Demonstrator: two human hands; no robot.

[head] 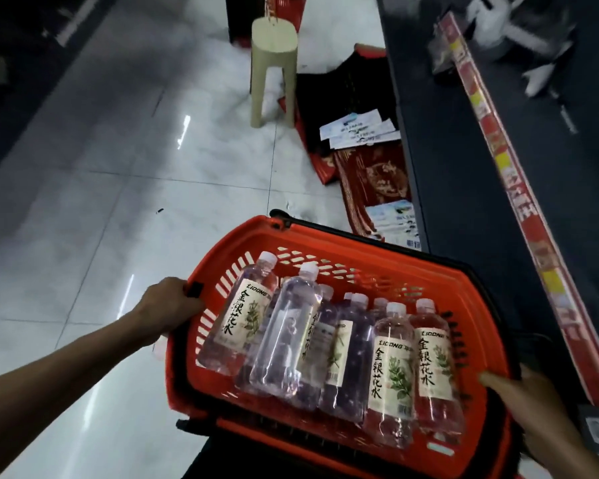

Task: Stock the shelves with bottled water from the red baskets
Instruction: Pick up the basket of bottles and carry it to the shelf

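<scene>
"Red basket (325,244), where?"
"Near, held up beside the dark shelf (464,167) on the right, with water bottles (391,368) lying inside."
"Hands?"
"Left hand (170,305) curls round the left rim. Right hand (533,409) holds the right rim, thumb on top."

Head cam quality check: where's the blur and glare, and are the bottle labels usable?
Head view: the bottles in the red basket are fairly sharp and the big label print is readable. Head view, top right: the shelf and the white items are smeared by motion blur. Head view: bright glare streaks on the glossy floor; the wide angle slants the price strip; the upper-left corner is dark.
</scene>
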